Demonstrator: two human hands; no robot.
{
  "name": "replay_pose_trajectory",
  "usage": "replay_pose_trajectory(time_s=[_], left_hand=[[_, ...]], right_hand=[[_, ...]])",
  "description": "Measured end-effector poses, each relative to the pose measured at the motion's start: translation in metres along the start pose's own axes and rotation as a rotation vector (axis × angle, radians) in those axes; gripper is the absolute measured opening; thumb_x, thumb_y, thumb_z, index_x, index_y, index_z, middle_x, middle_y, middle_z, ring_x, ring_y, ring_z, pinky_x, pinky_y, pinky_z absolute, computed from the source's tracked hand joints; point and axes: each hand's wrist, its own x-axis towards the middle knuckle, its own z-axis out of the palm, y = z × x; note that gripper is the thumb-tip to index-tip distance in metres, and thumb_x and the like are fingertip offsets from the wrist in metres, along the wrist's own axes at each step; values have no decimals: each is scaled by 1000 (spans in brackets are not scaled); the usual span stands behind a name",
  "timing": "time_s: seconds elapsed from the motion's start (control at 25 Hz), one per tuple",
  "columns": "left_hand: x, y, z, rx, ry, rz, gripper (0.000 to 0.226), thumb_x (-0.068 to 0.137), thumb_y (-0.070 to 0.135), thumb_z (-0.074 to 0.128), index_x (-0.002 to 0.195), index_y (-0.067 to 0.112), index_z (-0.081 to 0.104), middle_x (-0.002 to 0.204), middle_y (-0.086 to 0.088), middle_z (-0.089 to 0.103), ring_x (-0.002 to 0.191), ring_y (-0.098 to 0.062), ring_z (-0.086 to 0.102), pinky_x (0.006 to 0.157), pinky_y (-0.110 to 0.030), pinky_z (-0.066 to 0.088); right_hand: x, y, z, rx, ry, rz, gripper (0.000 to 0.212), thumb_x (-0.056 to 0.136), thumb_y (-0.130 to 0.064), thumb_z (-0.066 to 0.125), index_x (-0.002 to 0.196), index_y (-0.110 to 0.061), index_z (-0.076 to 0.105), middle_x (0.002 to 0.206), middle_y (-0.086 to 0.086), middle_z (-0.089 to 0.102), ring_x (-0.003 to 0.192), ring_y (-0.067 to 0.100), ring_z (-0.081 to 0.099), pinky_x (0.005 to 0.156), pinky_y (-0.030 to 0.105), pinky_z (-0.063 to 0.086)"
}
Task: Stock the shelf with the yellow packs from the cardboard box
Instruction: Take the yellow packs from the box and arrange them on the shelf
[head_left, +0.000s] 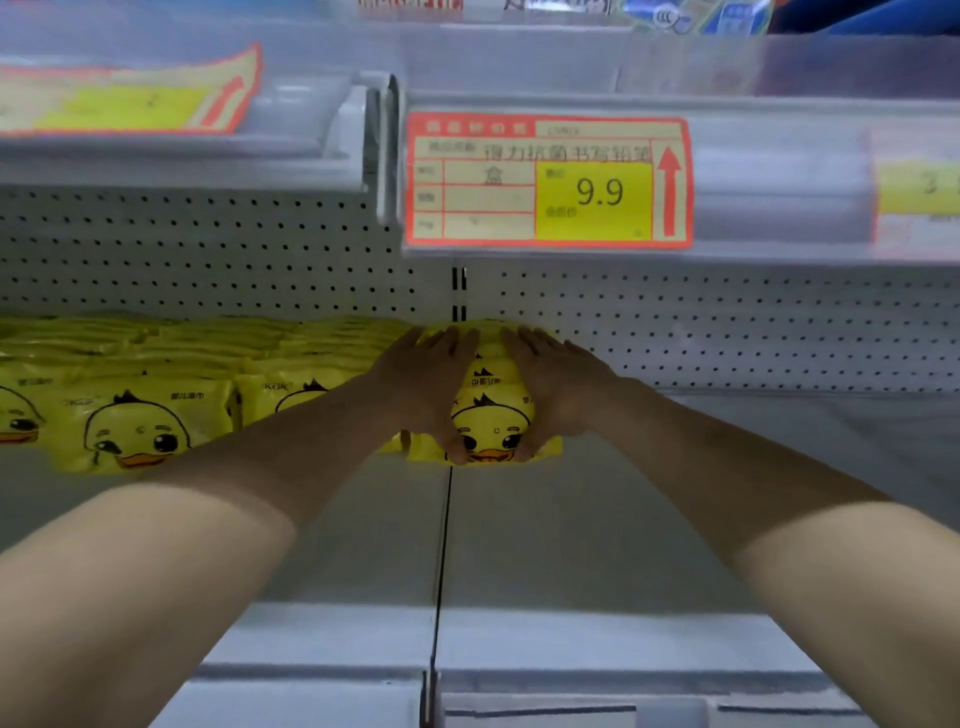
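Glossy, pillowy yellow packs (130, 431) printed with a duck face lie in rows on the left of the smooth grey shelf (571, 545). At the row's right end, the left hand (431, 384) and right hand (556, 389) clasp a stack of packs (491, 415) between them, fingers over its top, thumbs at its front edge. Above, a paper price tag (548, 179) reads 9.9.

Left forearm (249, 467) and right forearm (727, 467) are bare to the wrists — left hand (431, 384) and right hand (556, 384) likewise uncovered.
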Motion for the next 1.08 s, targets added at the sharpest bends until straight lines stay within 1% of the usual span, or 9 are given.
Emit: replay_pose_trajectory(time_s=[0.16,0.32,0.44,0.56,0.64,0.76,0.92,1.0,1.08], left_hand=[[7,-5,5,-29,41,3,151,45,69,83,155,15,-6,162,-7,10,149,-22,14,121,-42,8],[16,-8,7,-36,71,-17,151,41,68,85,154,18,-1,161,-5,16,147,-23,20,120,-46,14],[14,-5,6,-22,86,-20,152,40,70,84,154,17,-2,160,-6,18,146,-24,22,119,-49,16],[2,-2,5,-3,54,-16,158,44,70,83,152,16,-19,163,-9,4,150,-25,12,120,-52,7],[-7,-12,2,16,23,16,159,46,70,82,150,16,-25,164,-8,-5,151,-25,2,120,-53,0],[-15,-29,0,121,6,22,153,53,65,83,151,15,-23,163,-11,-4,151,-27,-2,120,-54,-3],[-14,-27,5,215,37,-15,143,60,62,81,152,12,-17,162,-13,7,150,-28,6,120,-54,1],[-15,-26,1,172,5,-14,147,57,65,81,151,12,-19,163,-13,3,150,-27,3,120,-54,0],[-14,-23,-4,49,-24,-13,154,51,74,78,151,13,-23,163,-10,-2,151,-26,-2,120,-52,-1]], right_hand=[[6,1,2,31,19,6,154,49,-59,90,157,-15,-11,166,8,-2,152,25,4,122,42,19],[6,-1,1,74,48,23,150,53,-52,92,157,-17,-9,165,6,5,151,24,8,117,41,27],[2,-4,-3,49,57,32,148,53,-54,91,157,-18,-7,164,6,9,151,24,11,116,41,28],[-7,-9,-4,-11,54,57,151,51,-61,89,157,-17,-10,165,7,8,151,25,11,120,45,22],[-11,-11,-5,19,15,76,154,50,-68,85,156,-16,-15,166,6,1,152,25,3,122,49,13],[-13,-14,-5,55,14,79,152,51,-76,80,156,-19,-14,166,4,-4,153,23,-2,123,51,6],[-12,-17,5,13,98,93,147,54,-74,80,157,-18,-9,166,7,0,153,24,2,122,49,7],[-14,-16,6,10,115,79,148,53,-74,80,157,-18,-9,166,6,0,153,23,2,122,48,6],[-18,-13,6,30,113,67,152,49,-75,80,157,-19,-11,166,3,-1,153,21,-1,123,48,4]])
